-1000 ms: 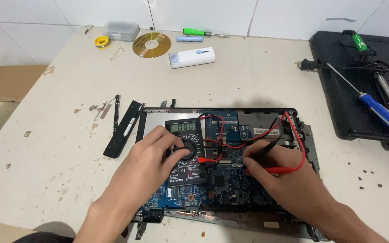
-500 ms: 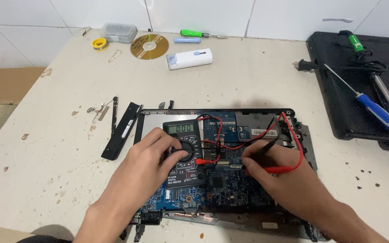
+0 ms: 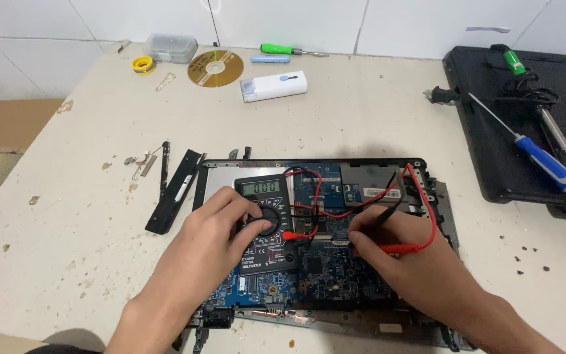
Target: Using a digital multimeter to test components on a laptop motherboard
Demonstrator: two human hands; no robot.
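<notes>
An opened laptop base [image 3: 420,172] lies on the table, its blue circuit board [image 3: 335,269] exposed. A black digital multimeter [image 3: 264,196] rests on the board. My left hand [image 3: 221,226] grips the multimeter's round dial with thumb and fingers. My right hand [image 3: 394,246] holds the two test probes [image 3: 397,248], one red and one black, tips down on the board. Red and black leads [image 3: 361,196] loop from the meter across the laptop.
A black plastic strip [image 3: 175,191] and small metal parts lie left of the laptop. At the back are a disc [image 3: 215,67], a white box [image 3: 274,86], a tape roll [image 3: 143,63] and a green screwdriver [image 3: 283,50]. A black tray [image 3: 525,118] at right holds a blue screwdriver [image 3: 545,164] and a soldering iron.
The camera view has shifted slightly. Both hands stay on the multimeter dial and the probes, with no clear movement.
</notes>
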